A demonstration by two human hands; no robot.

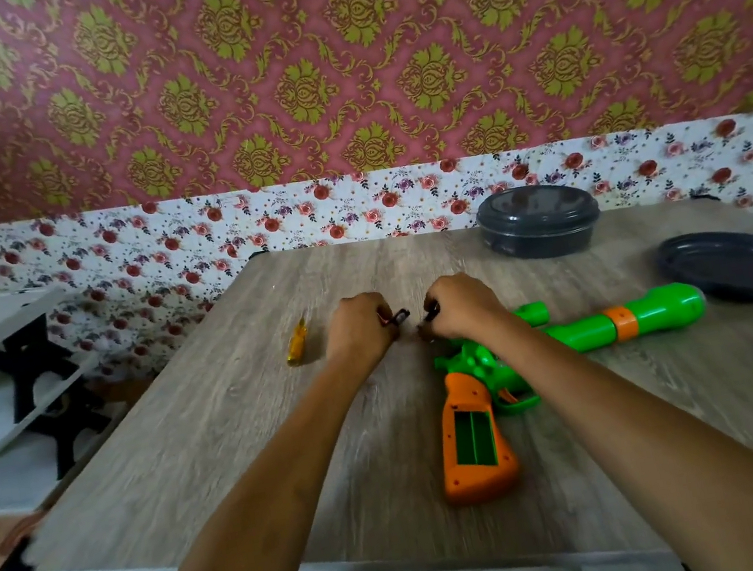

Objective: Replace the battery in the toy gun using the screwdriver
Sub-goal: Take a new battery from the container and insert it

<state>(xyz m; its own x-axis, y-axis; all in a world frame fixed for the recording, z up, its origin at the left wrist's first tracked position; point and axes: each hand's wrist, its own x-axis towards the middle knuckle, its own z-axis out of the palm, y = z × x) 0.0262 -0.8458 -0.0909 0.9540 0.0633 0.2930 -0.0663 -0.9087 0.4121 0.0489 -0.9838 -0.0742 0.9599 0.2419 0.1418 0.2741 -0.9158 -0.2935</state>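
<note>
Battery bay point(472, 437) of toy gun point(574, 336) gapes open, back toward us, nearest right grip point(460, 303); it and left grip point(359, 326) each pinch a small dark piece point(398, 317).

Scanning for print now, and I can read nothing. The toy gun point(569, 335), the screwdriver point(298, 344) and the dark tub point(539, 226) show me no legible lettering. The small dark piece point(399, 317) pinched in my left hand point(357, 329) and the second dark piece point(433, 313) in my right hand point(460, 303) are too blurred to read.
</note>
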